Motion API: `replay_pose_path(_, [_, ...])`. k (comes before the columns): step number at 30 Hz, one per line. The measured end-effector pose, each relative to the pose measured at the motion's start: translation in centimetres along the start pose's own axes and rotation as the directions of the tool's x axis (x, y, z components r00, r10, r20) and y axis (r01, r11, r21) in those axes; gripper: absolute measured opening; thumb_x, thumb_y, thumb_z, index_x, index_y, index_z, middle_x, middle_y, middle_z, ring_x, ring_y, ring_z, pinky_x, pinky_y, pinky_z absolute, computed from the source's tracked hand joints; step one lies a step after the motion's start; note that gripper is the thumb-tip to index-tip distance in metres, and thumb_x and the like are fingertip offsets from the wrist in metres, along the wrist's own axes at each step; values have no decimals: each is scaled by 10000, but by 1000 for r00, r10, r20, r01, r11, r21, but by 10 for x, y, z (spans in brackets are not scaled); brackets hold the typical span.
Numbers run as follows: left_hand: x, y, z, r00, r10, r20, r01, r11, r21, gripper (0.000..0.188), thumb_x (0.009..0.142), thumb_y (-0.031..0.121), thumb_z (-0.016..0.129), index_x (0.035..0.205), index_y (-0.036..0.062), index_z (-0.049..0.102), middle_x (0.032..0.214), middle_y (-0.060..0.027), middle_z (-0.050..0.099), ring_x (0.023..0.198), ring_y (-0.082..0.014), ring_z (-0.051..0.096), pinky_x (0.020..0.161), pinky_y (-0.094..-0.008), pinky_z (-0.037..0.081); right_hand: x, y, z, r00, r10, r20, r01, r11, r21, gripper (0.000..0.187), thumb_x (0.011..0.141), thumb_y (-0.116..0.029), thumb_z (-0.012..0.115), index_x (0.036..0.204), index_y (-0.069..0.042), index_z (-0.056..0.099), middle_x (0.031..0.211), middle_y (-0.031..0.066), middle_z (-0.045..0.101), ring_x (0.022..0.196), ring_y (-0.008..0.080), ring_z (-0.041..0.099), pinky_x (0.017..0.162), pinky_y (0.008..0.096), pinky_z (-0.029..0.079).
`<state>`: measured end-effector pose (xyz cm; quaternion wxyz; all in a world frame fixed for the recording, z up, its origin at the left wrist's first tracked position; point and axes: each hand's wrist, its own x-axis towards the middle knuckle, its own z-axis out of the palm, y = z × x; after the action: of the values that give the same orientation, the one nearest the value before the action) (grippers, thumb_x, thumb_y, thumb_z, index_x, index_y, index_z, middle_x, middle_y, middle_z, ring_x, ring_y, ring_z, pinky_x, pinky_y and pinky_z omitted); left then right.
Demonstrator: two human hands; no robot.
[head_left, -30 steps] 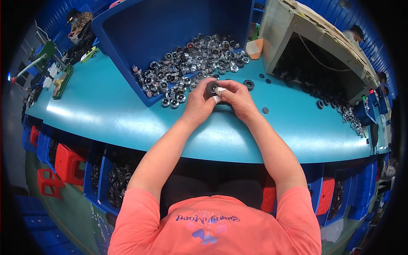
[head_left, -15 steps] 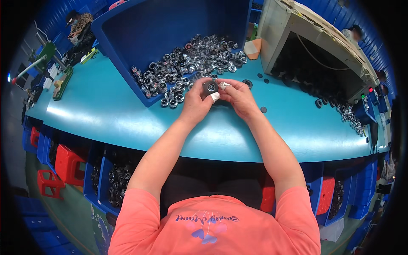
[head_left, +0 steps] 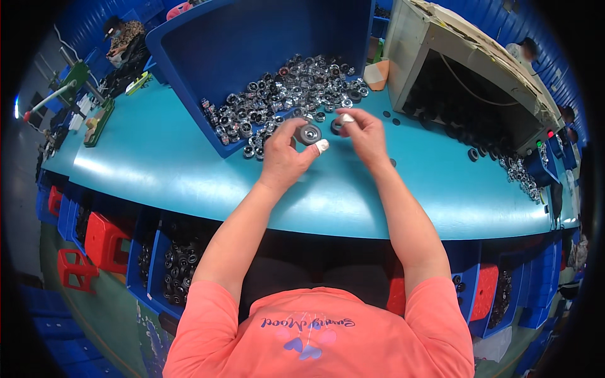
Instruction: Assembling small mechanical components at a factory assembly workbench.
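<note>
In my left hand [head_left: 285, 151], thumb and fingers grip a small toy-like wheel [head_left: 310, 133] with a black tyre and a shiny hub. White tape wraps its thumb tip. Just to the right, my right hand [head_left: 367, 137] is closed in a pinch, with a white covering on one fingertip. A black ring [head_left: 336, 127] shows right at those fingertips; whether they hold it or it lies on the table beneath, I cannot tell. Beyond both hands, many clear and black wheel hubs [head_left: 296, 88] spill from a tipped blue bin [head_left: 189, 75] onto the turquoise table [head_left: 189, 170].
A pale open-fronted box [head_left: 403, 69] with dark round parts stands at the right rear. Small black discs [head_left: 395, 121] lie before it. More clear hubs [head_left: 520, 176] are heaped at far right. A green hand press [head_left: 97, 123] stands at far left. Red stools [head_left: 104, 242] are below.
My hands, together at the wheel before, are now apart. The right hand has let go of the wheel and its fingers have closed up. The left still holds the wheel, its hub now facing up.
</note>
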<state>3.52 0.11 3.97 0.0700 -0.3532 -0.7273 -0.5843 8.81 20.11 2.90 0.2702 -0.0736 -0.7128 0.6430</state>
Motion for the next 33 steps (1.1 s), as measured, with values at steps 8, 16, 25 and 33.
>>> replay_pose_path(8, [-137,21,-166,980,59,-192,23,917,399,381,786,137,820,1103,23,642,969,-61,638,817,-169,618,732,-295,505,22,-2,-79,981,22,-195,-135,800,-585,305,877,-267,730,1092,-53,767,876,94,757,841,206,717,795,340,548])
replay_pose_path(16, [-266,5,-285,925,-373,-77,256,457,852,491,752,93,788,1221,51,648,858,-99,544,732,-246,572,667,-322,478,13,-4,-78,990,138,20,-62,564,-824,604,738,-366,861,1263,-110,708,1230,131,665,1154,299,620,1010,408,497])
replay_pose_path(25, [-63,42,-101,930,-273,247,299,952,-71,408,986,178,578,1372,48,558,1113,-106,640,954,-185,635,823,-320,530,-5,-33,-11,938,-314,148,346,875,-338,525,703,-119,833,1209,-91,700,1071,50,681,897,190,648,817,325,546])
replay_pose_path(33, [15,-14,4,846,-287,450,530,354,-770,438,1082,282,470,1445,36,485,1212,-131,651,1016,-225,666,885,-376,561,-13,-19,22,939,-275,207,279,960,10,602,753,-57,786,1328,-80,609,1146,68,670,999,171,645,862,318,547])
